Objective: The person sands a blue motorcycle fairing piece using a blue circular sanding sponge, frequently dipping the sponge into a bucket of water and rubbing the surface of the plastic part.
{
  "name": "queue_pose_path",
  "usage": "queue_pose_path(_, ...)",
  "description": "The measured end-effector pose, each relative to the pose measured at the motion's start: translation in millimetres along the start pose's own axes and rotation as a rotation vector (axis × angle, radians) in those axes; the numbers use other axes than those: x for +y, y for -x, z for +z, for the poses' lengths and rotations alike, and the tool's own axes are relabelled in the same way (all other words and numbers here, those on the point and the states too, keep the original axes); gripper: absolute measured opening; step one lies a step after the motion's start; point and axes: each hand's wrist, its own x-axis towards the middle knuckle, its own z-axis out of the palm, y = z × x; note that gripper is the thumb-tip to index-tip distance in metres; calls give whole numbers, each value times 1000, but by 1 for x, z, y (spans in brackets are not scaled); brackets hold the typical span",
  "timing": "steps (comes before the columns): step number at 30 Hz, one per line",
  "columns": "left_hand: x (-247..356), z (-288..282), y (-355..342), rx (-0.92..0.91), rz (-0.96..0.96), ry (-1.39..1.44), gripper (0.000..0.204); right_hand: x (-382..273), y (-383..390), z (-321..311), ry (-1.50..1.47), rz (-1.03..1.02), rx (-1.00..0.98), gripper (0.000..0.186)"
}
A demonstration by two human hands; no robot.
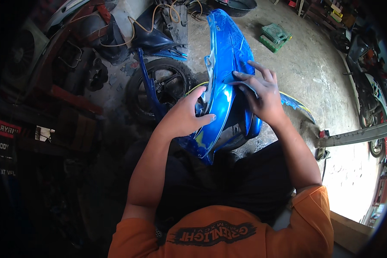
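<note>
Your blue panel (219, 101) stands long and narrow in front of your lap, its pointed lower end between your knees and its other end toward the top of the view; light gleams along its middle, and yellowish patches show near the lower tip. Your left hand (191, 114) is clamped on the panel's left edge, thumb across the glossy face and fingers round the rim; your right hand (264, 92) is at the panel's right side, its fingers spread apart from one another, with a thin grey sheet (245, 84) held between them and the thumb, against the blue surface; how firmly they press, you cannot tell from here.

Behind the panel, to the left, a black wheel (161, 84) lies on the floor (327, 64); a blue strip (148, 84) crosses in front of it; past your right wrist a curved piece (296, 105) with a yellow edge juts out; farther off sit a green case (276, 36) and, at the top, a dark basin (241, 4); a tan hose (148, 31) loops at upper left; a motorcycle (370, 92) stands at far right, near a grey beam (352, 134).
</note>
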Motion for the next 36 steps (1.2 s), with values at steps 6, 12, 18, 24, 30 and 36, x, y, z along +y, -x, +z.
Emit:
queue_pose_path(6, 4, -7, 5, -48, 28, 121, 96, -25, 3, 2, -119, -142, -137, 45)
queue_pose_path(12, -10, 0, 5, 18, 131, 42, 91, -28, 7, 7, -224, -139, -106, 41)
queue_pose_path(18, -12, 2, 0, -40, 133, 160, 87, -3, 2, 2, -47, -5, -5, 43)
queue_pose_path(24, -11, -1, 1, -58, 104, 259, 86, -18, 1, 2, -102, -77, -69, 41)
queue_pose_path(30, -3, -6, 4, -108, -2, 466, 77, -26, 8, 3, -198, -151, -110, 44)
queue_pose_path(36, -25, 1, -8, 19, 61, 375, 64, -15, 13, 0, -84, -98, -64, 54)
